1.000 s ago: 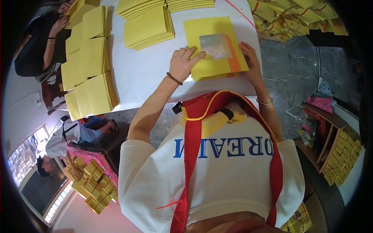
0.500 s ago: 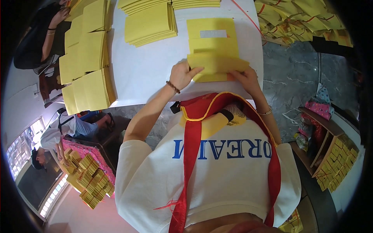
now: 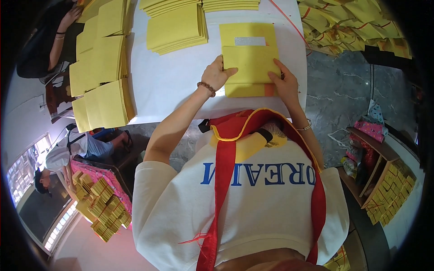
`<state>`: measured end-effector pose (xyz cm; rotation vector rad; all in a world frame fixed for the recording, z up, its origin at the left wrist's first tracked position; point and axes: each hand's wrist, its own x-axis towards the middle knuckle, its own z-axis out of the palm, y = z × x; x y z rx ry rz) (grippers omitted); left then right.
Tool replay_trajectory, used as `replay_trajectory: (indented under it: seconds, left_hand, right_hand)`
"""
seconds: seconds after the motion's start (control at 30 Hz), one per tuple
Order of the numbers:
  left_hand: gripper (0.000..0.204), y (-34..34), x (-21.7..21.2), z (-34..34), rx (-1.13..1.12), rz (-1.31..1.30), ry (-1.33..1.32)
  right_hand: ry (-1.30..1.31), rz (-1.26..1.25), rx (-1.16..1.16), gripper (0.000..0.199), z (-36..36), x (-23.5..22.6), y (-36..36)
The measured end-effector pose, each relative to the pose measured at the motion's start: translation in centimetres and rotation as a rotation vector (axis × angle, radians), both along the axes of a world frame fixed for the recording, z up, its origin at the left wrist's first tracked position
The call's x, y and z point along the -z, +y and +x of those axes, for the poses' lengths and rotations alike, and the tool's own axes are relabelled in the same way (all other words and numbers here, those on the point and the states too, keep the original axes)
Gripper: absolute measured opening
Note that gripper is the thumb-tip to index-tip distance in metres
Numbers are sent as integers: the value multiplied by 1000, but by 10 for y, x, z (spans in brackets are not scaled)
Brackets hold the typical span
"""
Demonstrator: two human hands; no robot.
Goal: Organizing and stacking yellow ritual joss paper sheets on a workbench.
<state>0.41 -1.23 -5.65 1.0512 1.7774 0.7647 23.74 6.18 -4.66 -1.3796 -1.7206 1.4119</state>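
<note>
- So the folded yellow sheet (image 3: 251,63) is lying near the right end of the white table (image 3: 174,88), on top of more yellow paper (image 3: 244,30), with a silvery patch (image 3: 251,41) peeking out above it.
- Left hand (image 3: 216,75) is gripping its left edge, thumb lying on top, probably so the paper isn't sliding sideways.
- Right hand (image 3: 285,83) is bending around the opposite edge, thumb and forefinger spreading apart; can't tell if it's really pinching. My guess: it's keeping the edges lined up.
- An orange strip (image 3: 270,90) is showing below the fold, by the right thumb.
- Yellow stacks (image 3: 176,28) are sitting up and left, more (image 3: 106,104) are lining the table's left edge, seemingly leaving elbow room.
</note>
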Motion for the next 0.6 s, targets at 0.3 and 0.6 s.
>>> replay_trajectory:
  seconds: [0.3, 0.6]
  left_hand:
    - [45, 3, -31, 6, -106, 18, -45]
    - [55, 17, -36, 46, 405, 616, 836]
  right_hand:
    - [-101, -9, -40, 46, -1, -3, 6]
    - [-47, 67, 7, 46, -6, -5, 3]
